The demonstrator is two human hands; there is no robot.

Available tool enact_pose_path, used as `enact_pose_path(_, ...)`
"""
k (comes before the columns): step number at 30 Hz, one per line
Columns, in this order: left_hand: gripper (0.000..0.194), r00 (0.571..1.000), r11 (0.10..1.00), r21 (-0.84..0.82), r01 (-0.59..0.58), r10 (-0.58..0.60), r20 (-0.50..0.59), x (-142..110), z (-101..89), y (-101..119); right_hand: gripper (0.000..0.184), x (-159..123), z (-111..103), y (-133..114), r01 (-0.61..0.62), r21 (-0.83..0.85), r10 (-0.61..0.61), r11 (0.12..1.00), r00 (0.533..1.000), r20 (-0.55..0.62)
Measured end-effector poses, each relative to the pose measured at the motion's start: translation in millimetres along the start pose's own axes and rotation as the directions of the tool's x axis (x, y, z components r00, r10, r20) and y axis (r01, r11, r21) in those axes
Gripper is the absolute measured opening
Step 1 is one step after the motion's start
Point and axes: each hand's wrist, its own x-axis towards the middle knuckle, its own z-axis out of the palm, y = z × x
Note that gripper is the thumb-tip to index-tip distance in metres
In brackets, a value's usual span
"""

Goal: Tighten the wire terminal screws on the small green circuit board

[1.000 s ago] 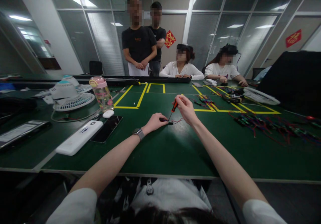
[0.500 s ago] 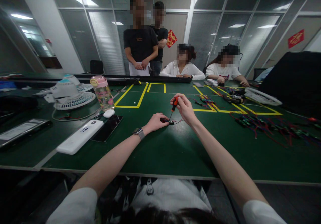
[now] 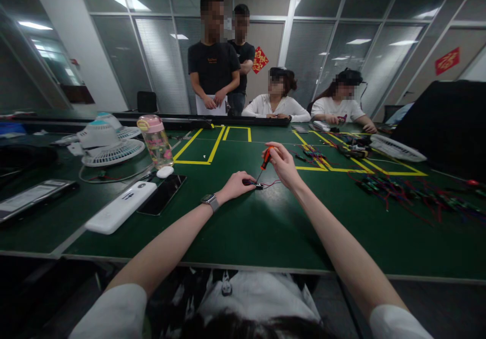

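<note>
My right hand (image 3: 281, 164) grips a small screwdriver with an orange and black handle (image 3: 265, 158), its tip pointing down at a small dark part (image 3: 258, 185) with thin red wires on the green table (image 3: 246, 222). My left hand (image 3: 236, 184), a watch on its wrist, is closed with its fingertips pinching that part against the table. Both arms reach forward over the table's front edge.
At the left lie a white power bank (image 3: 121, 206), a black phone (image 3: 161, 193), a pink-lidded bottle (image 3: 155, 140) and a small fan (image 3: 110, 144). Tangled red wires and parts (image 3: 398, 189) sprawl at the right. Two people sit and two stand across the table.
My right hand has turned the screwdriver a little; the handle's angle shifts slightly. My left hand stays on the part. The view has drifted a bit.
</note>
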Motion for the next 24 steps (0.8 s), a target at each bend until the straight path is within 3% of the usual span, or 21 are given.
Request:
enact_pose_path(11,0.018,0.999,0.999,-0.03,0.032,-0.032,0.017,0.8,-1.0,1.8,0.03,1.4,-4.2,3.1,-0.008,-0.009,0.007,1.0,1.0,-0.027)
enact_pose_path(17,0.018,0.999,0.998,-0.044,0.044,-0.043,0.024,1.1,-1.0,0.8,0.024,2.7,4.0,4.4,0.029,-0.142,-0.05,0.99,0.988,-0.148)
enact_pose_path(21,0.017,0.999,0.998,-0.043,0.035,-0.034,0.022,1.7,0.0,-0.4,0.018,-0.4,9.3,1.2,0.118,-0.325,-0.187,0.938,0.964,-0.191)
enact_pose_path(24,0.017,0.999,0.999,-0.033,0.032,-0.031,0.019,2.0,0.6,-0.2,0.018,-5.7,10.1,-5.6,0.231,-0.479,-0.323,0.847,0.939,-0.117)
